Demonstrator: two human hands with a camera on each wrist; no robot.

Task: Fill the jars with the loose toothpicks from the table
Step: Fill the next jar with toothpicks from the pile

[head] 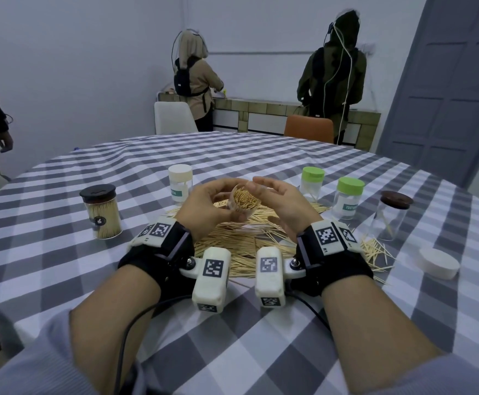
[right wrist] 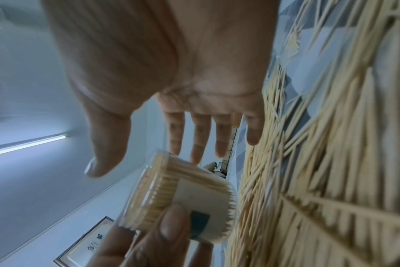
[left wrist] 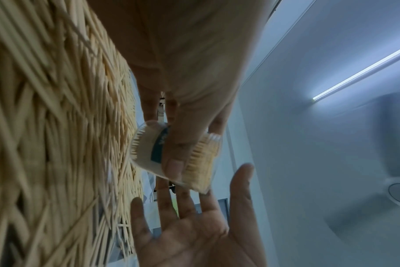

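Observation:
My left hand (head: 212,206) grips a clear plastic jar (head: 245,202) packed with toothpicks, its open mouth tilted toward me above the table. The same jar (left wrist: 171,157) shows a white and teal label under my thumb, and in the right wrist view the jar (right wrist: 183,196) sits just below my spread fingers. My right hand (head: 278,201) hovers open beside the jar's mouth, holding nothing. A big heap of loose toothpicks (head: 244,243) lies on the checked tablecloth beneath both hands.
A full dark-lidded jar (head: 101,212) stands at left and a cream-lidded jar (head: 179,182) behind my hands. Two green-lidded jars (head: 312,181) (head: 348,198) and a dark-lidded clear jar (head: 389,215) stand at right. A loose white lid (head: 437,263) lies near scattered toothpicks (head: 375,252). People stand at the far counter.

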